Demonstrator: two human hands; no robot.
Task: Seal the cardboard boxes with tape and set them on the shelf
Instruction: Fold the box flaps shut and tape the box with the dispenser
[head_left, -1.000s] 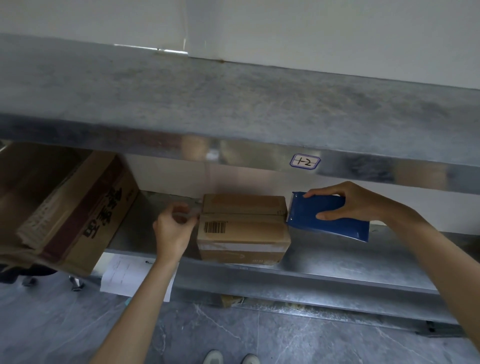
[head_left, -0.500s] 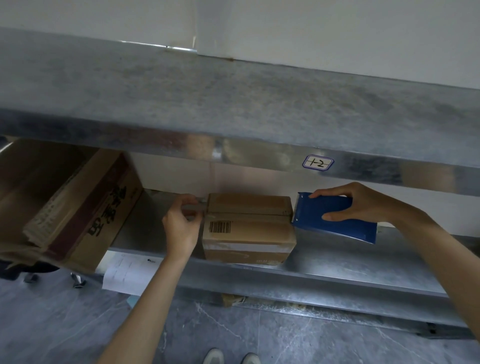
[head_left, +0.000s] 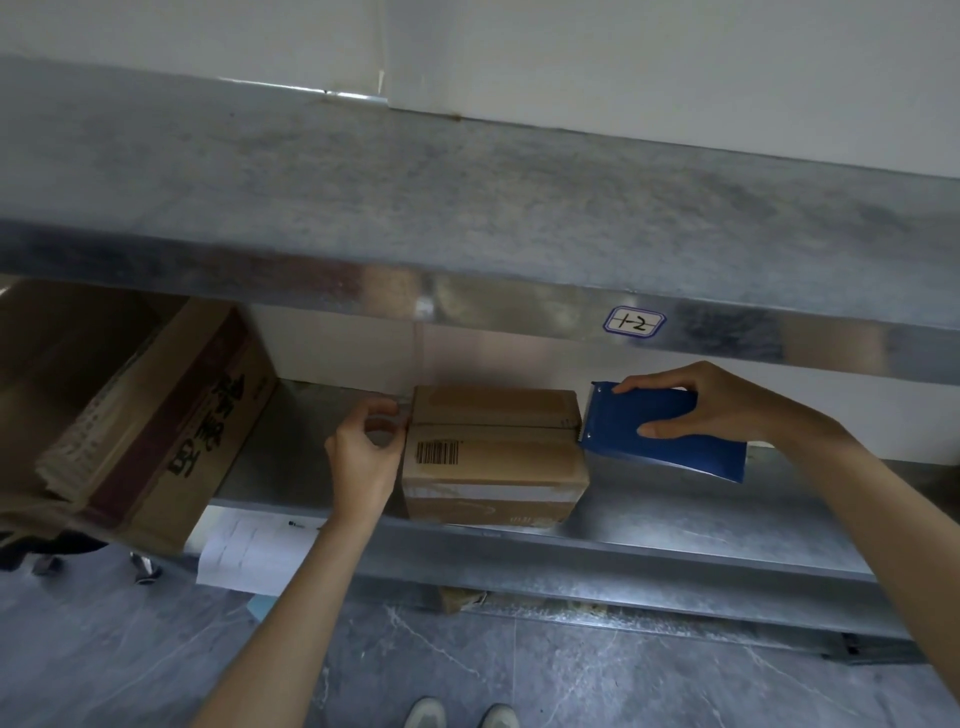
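Dim, soft picture; faint glare on the shelf edge (head_left: 519, 306); wide-angle bowing.

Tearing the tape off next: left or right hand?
Likely right. The right hand grips the blue tape dispenser, its toothed edge at the right end of the small box. The left hand pinches the tape end at the box's left.

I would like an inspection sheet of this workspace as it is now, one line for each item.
Surface: lower metal shelf, holds the box.
Job's things: small cardboard box, flaps closed, barcode label on top; blue tape dispenser at its right edge.
Clutter: large printed carton tilted at left; white paper sheet below the shelf edge.
Hands: left hand pinches what looks like a tape end at the box's left edge; right hand grips the dispenser.
Cables: nothing seen.
Surroundings: upper shelf with label 1-2; grey floor; shoes.
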